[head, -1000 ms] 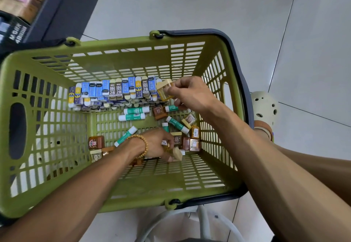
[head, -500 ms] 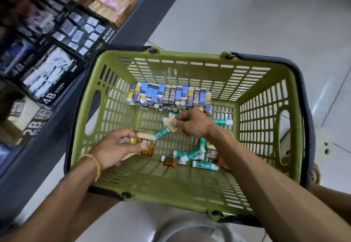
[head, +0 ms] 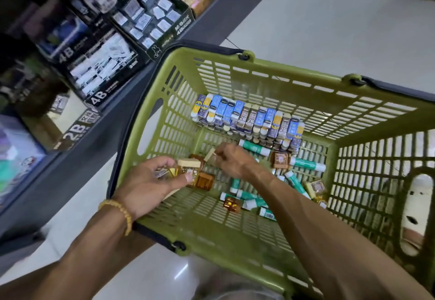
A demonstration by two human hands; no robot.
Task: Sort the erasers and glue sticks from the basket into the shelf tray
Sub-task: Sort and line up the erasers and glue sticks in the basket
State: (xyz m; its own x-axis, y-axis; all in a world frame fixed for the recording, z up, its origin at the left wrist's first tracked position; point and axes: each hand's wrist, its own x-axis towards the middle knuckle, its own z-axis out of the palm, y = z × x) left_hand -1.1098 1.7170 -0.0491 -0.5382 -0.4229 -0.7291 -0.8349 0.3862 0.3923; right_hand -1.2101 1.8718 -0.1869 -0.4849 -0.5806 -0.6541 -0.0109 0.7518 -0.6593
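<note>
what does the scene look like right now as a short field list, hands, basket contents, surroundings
container: green slatted plastic basket with a dark handle
left hand: left hand holds several small amber boxed erasers in its grip
right hand: right hand pinches one small beige eraser
far wall of basket: row of blue and brown sleeved erasers
basket floor: loose green-and-white glue sticks, a few amber erasers
surroundings: dark shelf with black cardboard 4B and 2B display boxes at left, pale tiled floor

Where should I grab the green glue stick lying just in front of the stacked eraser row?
Pinch the glue stick across its green barrel from above. It lies flat on the basket floor, with the eraser row crowding its far side, so a top-down pinch looks easiest.
</note>
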